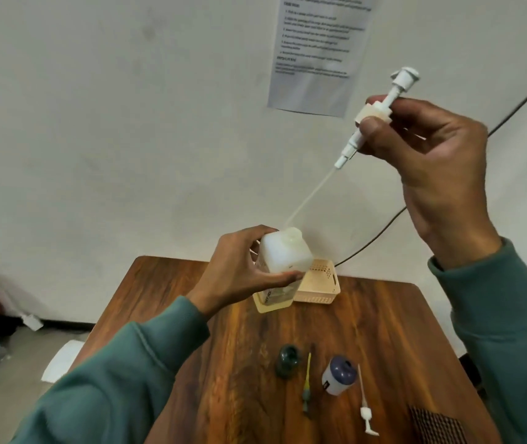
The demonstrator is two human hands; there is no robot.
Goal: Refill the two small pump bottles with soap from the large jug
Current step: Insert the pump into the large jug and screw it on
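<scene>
On the near part of the tabletop two small bottles are seen: a dark green bottle to the left and a white bottle with a dark blue top to the right. A yellow-green pump lies between them, and a white pump lies just right of the white bottle. At the far side a cream basket is partly hidden by the large jug, which stands just in front of it. A printed sheet is fixed to the wall beyond, and a black cable runs down behind the basket. The large jug is gripped by the left hand, whose fingers are curled round its body; its mouth is uncovered. The jug pump is held up to the right by the right hand, pinched at its collar between thumb and fingers. Its thin dip tube slopes down leftward, the tip just above the jug's mouth
</scene>
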